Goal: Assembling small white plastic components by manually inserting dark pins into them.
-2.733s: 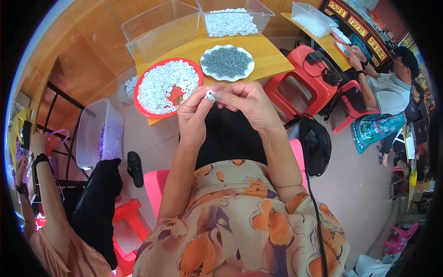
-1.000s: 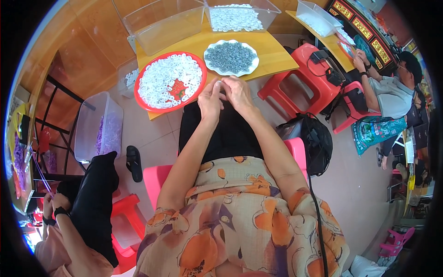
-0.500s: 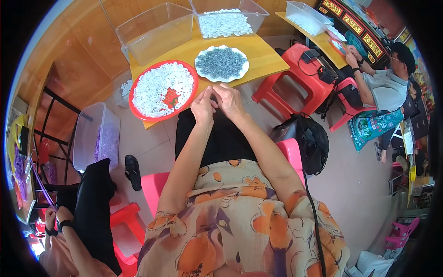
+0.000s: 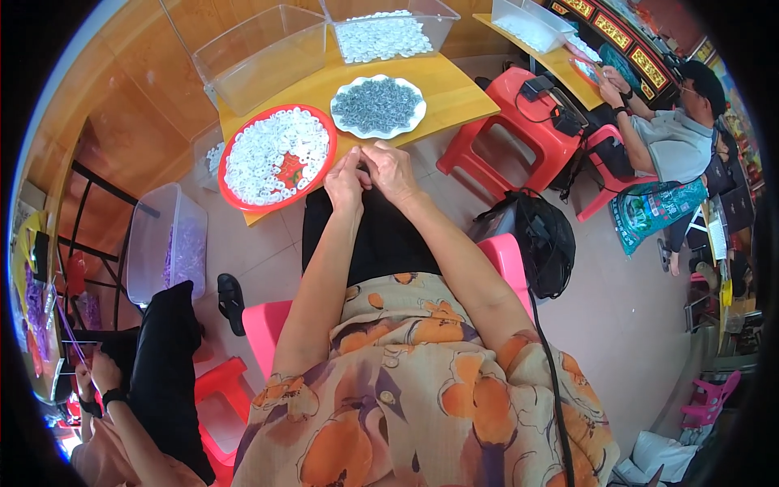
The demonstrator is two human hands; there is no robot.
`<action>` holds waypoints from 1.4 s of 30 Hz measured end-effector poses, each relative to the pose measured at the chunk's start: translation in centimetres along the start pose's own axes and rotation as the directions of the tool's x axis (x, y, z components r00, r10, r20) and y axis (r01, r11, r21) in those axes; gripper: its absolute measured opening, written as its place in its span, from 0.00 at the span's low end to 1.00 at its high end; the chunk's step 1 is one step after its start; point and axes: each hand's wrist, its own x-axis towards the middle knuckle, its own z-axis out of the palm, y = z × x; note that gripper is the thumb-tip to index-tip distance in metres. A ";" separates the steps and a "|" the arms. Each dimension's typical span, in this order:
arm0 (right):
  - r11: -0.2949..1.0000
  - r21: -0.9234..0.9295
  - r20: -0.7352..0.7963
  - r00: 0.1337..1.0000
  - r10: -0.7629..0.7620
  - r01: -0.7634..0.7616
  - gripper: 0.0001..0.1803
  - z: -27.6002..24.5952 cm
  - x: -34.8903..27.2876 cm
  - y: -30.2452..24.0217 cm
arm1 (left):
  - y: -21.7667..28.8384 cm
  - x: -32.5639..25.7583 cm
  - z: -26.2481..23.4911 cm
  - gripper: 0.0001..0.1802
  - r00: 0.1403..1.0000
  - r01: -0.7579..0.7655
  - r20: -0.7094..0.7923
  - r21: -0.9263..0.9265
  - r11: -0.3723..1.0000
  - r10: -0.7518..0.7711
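My left hand [image 4: 346,180] and my right hand [image 4: 388,169] meet in front of the table's near edge, fingertips pinched close together. Whatever sits between the fingers is too small to make out. Just left of them is a red plate [image 4: 331,134] heaped with small white ring-like plastic pieces [image 4: 264,162]; part of its red patterned bottom shows through. Beyond my hands stands a white scalloped plate [image 4: 419,117] full of small grey translucent pieces [image 4: 375,105].
On the wooden table [image 4: 454,89] stand a clear bin [image 4: 264,61] and another bin of white pieces [image 4: 385,36]. A red stool [image 4: 511,101] and black bag [image 4: 545,247] are to the right. A tub of purple pieces [image 4: 166,243] stands left. Co-workers sit at both sides.
My pinched hands stay together with slight finger movement. The view has shifted a little, so the table and plates appear slightly further left and up.
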 end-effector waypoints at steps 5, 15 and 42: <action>0.999 0.016 -0.002 1.000 0.029 -0.029 0.04 -0.6 -0.3 0.0 | -0.1 -0.7 0.5 0.16 0.999 -0.047 0.004 -0.017 0.999 0.047; 0.384 0.612 0.496 0.714 0.494 -0.691 0.12 -5.3 2.2 -5.9 | 3.1 -4.2 -4.0 0.21 0.924 -0.091 0.350 -0.180 0.980 0.150; 0.236 0.714 0.513 0.722 0.465 -0.659 0.12 -8.7 4.3 -12.4 | 7.9 -9.1 -0.4 0.18 0.932 -0.258 0.156 -0.349 0.901 0.327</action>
